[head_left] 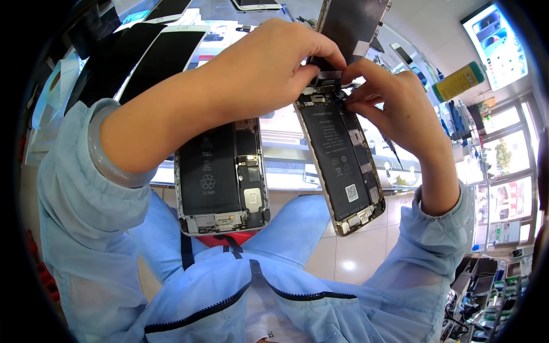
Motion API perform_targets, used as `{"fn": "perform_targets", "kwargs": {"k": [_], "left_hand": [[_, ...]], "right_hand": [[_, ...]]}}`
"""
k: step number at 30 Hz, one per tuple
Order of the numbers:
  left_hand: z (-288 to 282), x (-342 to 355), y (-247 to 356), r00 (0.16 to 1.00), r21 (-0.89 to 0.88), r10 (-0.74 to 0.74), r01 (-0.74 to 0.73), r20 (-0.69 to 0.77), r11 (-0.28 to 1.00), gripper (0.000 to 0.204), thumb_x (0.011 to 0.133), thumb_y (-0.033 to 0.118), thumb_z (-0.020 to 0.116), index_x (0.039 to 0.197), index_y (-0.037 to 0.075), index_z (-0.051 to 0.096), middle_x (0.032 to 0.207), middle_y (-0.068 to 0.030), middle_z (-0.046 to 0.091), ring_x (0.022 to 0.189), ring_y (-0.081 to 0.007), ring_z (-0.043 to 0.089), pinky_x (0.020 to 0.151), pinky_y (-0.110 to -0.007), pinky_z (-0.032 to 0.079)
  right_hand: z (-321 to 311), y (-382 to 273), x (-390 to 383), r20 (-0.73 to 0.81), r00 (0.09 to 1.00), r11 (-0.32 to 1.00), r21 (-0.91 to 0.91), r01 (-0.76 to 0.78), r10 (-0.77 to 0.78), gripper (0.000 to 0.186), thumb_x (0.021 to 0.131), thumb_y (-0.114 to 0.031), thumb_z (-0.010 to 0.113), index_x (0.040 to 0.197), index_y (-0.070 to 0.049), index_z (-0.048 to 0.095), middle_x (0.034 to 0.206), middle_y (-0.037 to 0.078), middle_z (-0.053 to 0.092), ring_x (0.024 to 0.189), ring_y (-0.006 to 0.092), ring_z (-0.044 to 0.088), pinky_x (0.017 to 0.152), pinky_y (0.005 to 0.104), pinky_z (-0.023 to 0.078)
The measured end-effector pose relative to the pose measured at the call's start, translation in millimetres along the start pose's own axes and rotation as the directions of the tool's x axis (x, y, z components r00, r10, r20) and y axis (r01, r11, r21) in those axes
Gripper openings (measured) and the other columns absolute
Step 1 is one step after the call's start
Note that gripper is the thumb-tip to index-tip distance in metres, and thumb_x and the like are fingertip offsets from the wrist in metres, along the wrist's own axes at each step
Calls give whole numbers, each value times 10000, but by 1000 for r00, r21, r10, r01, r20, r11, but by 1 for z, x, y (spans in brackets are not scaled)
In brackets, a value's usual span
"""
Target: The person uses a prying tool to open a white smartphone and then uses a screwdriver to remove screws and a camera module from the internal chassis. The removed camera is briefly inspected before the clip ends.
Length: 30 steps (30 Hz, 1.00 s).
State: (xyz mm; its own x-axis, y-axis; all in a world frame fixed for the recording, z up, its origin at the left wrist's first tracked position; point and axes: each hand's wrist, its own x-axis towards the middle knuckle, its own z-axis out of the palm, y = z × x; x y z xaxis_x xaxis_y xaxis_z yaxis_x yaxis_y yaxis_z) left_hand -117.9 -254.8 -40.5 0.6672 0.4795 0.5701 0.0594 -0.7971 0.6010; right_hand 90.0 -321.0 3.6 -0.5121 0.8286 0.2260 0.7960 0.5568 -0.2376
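An opened phone [337,154] with a black battery and bare inner parts lies tilted at the table's front edge. Beyond its top end a detached-looking screen panel [349,26] stands raised, dark inner side showing. My left hand [274,63] has thumb and index finger closed on the panel's edge nearest the phone. At the phone's top right corner, my right hand [394,100] pinches with thumb and index finger beside small dark connectors; what lies between them is too small to make out. A second opened phone [220,171] rests to the left, partly under my left forearm.
Several dark-faced phone screens [163,60] lie at the left of the bright table [286,177]. A roll of tape [54,86] sits at its left edge. A screwdriver [394,151] lies right of the phone. A yellow bottle with a green end [457,83] and a lit monitor [494,46] stand farther right.
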Motion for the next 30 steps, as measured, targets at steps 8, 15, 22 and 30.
{"fn": "perform_targets", "kwargs": {"k": [8,15,22,30], "left_hand": [[-1,0,6,999,12,-43,42,20,999,270,842,-91,495,1069,-24,625,947,-95,636,783,-110,603,675,-241,488],[-1,1,0,999,14,-7,7,31,1000,276,843,-88,489,1075,-24,625,968,-95,635,759,-93,583,658,-238,483],[0,2,1,1000,-16,-23,24,16,1000,283,842,-86,493,1079,-15,630,951,-86,639,739,-86,586,628,-222,473],[-10,2,4,995,176,22,-5,-96,984,278,865,-59,486,1091,8,633,983,-74,643,770,-107,615,657,-223,501]], "right_hand": [[-1,2,2,4,1000,1000,26,2,-2,261,723,31,637,944,-58,530,691,115,656,677,289,667,592,350,513],[12,3,-7,-125,988,995,-41,90,-95,258,720,29,634,926,-47,498,719,118,653,655,288,661,585,345,517],[14,12,-16,-207,974,988,144,-62,91,259,748,37,660,933,-43,498,790,94,682,748,211,702,664,275,561],[-11,23,-42,-312,928,977,131,-169,202,171,795,-15,675,915,-11,554,822,83,689,788,169,695,674,244,556]]}}
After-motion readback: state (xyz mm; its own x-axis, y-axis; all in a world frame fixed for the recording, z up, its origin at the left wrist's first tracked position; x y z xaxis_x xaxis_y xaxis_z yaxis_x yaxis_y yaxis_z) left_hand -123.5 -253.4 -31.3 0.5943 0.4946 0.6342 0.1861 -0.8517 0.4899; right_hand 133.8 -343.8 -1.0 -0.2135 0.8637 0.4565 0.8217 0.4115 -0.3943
